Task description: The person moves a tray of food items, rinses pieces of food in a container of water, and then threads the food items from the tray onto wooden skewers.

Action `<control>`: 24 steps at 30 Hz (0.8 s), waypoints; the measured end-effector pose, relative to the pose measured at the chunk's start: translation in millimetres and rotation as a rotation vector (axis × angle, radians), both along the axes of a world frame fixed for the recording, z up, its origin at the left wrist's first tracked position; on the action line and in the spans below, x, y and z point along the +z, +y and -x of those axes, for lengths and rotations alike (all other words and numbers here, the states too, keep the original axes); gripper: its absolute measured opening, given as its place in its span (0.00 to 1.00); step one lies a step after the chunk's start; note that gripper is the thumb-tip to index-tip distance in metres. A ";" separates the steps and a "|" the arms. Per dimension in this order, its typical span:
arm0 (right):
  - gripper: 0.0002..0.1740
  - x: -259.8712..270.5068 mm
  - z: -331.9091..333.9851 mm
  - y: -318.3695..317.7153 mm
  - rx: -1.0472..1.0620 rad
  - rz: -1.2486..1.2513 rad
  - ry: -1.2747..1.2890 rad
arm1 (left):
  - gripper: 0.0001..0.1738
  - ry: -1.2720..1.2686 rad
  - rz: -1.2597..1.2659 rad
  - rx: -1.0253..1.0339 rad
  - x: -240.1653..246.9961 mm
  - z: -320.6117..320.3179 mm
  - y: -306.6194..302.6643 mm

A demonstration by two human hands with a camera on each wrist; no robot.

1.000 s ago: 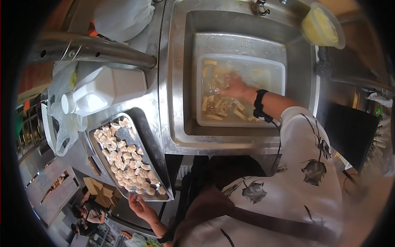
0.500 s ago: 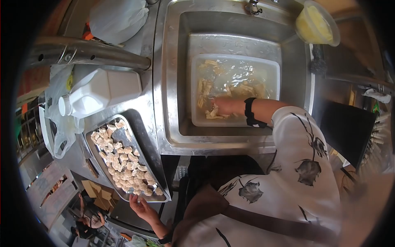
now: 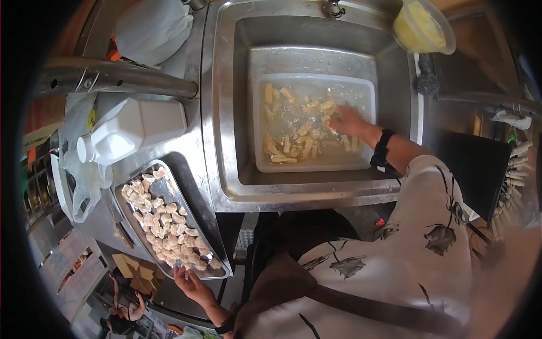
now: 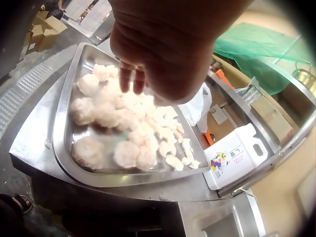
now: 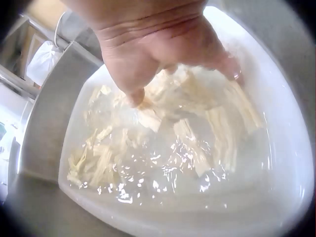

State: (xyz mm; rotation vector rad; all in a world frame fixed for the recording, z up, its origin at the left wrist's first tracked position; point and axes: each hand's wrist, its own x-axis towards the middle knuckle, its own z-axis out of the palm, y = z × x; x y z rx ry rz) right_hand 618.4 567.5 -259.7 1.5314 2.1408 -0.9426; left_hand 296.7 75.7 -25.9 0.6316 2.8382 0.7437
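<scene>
Pale-yellow strips [image 3: 307,147], underwater in a white plastic tub [image 3: 310,168]. At left, beside a silver metal tray [image 4: 108,179] of whitish lumps [image 3: 175,243]: left hand [image 3: 195,288], fingers loose, released. At right: right hand [image 3: 351,122], just shifted rightward through the water, fingers spread, touching strips; leftmost ones now untouched.

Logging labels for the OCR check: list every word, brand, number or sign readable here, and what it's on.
No text can be read with certainty.
White jug, printed label: characters beside a colourful picture, too small and blurred to read.
Yellow patch by the clear plastic bag: dark marks, too small to read.
</scene>
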 end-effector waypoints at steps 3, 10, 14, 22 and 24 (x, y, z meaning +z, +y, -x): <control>0.51 -2.8 -0.8 -12.9 -0.108 0.286 0.094 | 0.12 -0.016 -0.029 0.009 -2.2 0.3 -1.2; 0.48 34.4 62.4 -55.0 -0.173 0.481 0.372 | 0.12 -0.031 -0.037 0.038 -0.9 -5.3 -5.9; 0.42 13.5 98.5 -65.6 0.009 0.595 0.269 | 0.13 -0.027 -0.066 0.067 1.4 -9.8 -10.9; 0.24 -6.6 128.7 -60.5 0.153 0.610 0.242 | 0.12 -0.065 -0.070 0.179 8.4 -19.1 -31.6; 0.19 -25.4 132.4 -46.8 0.319 0.384 0.218 | 0.12 -0.072 -0.092 0.189 8.9 -22.6 -31.4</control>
